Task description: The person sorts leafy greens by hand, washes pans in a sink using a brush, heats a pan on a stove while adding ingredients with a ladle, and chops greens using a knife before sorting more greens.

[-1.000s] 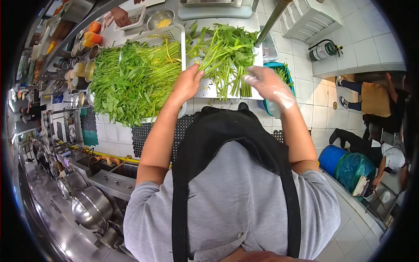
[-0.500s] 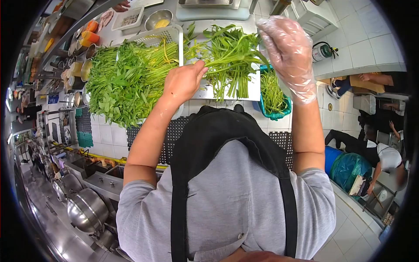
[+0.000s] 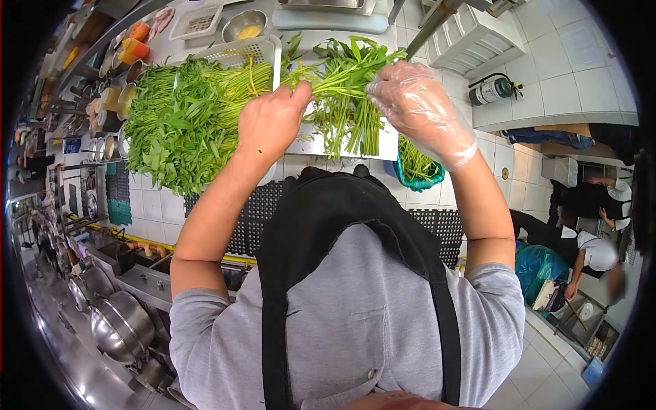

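My bare left hand [image 3: 272, 117] pinches the stem end of a small bunch of water spinach [image 3: 345, 83] and holds it level over the work table. My right hand [image 3: 422, 113], in a clear plastic glove, is closed on the leafy end of that bunch; its fingertips are partly hidden. Under the bunch lies more loose water spinach [image 3: 350, 133], its cut stems toward me. To the left, a big heap of the same greens [image 3: 195, 119] fills a white perforated basket [image 3: 276, 60], close beside my left hand.
A bin with a teal liner [image 3: 418, 183] full of stems stands below the table's right edge. Behind the basket are a steel bowl [image 3: 244, 26] with yellow contents and a small white basket [image 3: 195, 26]. Two co-workers [image 3: 593, 253] are at the far right.
My right hand has come down and left from its raised place and closed on the leafy end of the bunch. My left hand still holds the stems.
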`<state>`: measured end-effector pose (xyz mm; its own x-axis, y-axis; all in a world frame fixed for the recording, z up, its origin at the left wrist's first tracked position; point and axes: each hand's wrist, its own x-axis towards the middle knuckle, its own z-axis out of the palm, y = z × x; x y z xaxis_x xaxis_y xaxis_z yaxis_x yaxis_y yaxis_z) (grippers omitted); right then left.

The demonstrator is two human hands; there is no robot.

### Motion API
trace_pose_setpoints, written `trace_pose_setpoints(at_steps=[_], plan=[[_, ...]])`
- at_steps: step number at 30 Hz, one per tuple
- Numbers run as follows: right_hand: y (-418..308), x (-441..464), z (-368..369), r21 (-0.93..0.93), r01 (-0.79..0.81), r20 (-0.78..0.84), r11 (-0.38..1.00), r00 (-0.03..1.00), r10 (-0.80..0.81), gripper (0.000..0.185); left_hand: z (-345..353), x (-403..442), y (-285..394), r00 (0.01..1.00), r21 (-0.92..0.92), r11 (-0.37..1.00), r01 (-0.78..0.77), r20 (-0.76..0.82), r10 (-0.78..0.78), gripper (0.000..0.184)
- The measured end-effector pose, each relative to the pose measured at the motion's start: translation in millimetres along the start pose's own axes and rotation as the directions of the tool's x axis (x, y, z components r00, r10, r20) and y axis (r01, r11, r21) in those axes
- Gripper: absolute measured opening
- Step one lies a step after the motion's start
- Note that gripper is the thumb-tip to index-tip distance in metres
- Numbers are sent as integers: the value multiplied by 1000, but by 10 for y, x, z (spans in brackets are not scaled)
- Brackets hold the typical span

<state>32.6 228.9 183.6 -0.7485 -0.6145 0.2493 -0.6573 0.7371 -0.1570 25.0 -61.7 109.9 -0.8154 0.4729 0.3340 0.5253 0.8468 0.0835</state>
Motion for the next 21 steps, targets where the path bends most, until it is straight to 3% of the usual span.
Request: trace_pose_setpoints(at_steps=[4,6,9,11,12,13,14,15,16,17,18,19,21], plan=[[93,-28,347,55,-13,-43,998,999,16,20,14,14,29,1000,14,1000,-22,-4,22,10],[68,-37,425,182,-31,-2,983,999,32,20,21,15,58,1000,7,1000,-22,-12,22,10],[64,-60,650,140,-114,37,983,993,110,22,63,-3,80,1000,5,1000,-24,9,24,9],[124,-71,849,162,-160,-34,974,985,167,22,162,-66,23,998,1,1000,9,60,-9,8],[193,-110,920,430,-336,-124,838,897,423,22,226,-70,-4,994,-9,999,41,104,-40,9],[287,-165,872,664,-422,-144,618,738,659,23,261,-103,-62,974,-37,988,148,176,-139,13],[275,-169,607,803,-505,46,315,580,813,22,286,-119,-129,944,-72,966,248,242,-224,17],[484,-285,603,954,-294,221,-66,534,816,18,302,-117,-158,904,-126,924,361,292,-313,22],[636,-404,592,981,-37,173,-192,618,767,17,319,-148,-215,851,-168,870,463,357,-385,27],[765,-511,578,920,214,93,-328,693,715,17,512,-276,-380,905,-361,835,415,260,-337,29],[909,-598,542,907,254,44,-337,738,673,18,712,-364,-503,938,-530,775,344,158,-308,31],[954,-623,446,913,263,27,-312,723,690,18,733,-349,-534,947,-545,775,318,151,-283,31],[963,-620,301,896,285,0,-341,768,640,15,737,-348,-580,824,-686,458,565,443,-353,32]])
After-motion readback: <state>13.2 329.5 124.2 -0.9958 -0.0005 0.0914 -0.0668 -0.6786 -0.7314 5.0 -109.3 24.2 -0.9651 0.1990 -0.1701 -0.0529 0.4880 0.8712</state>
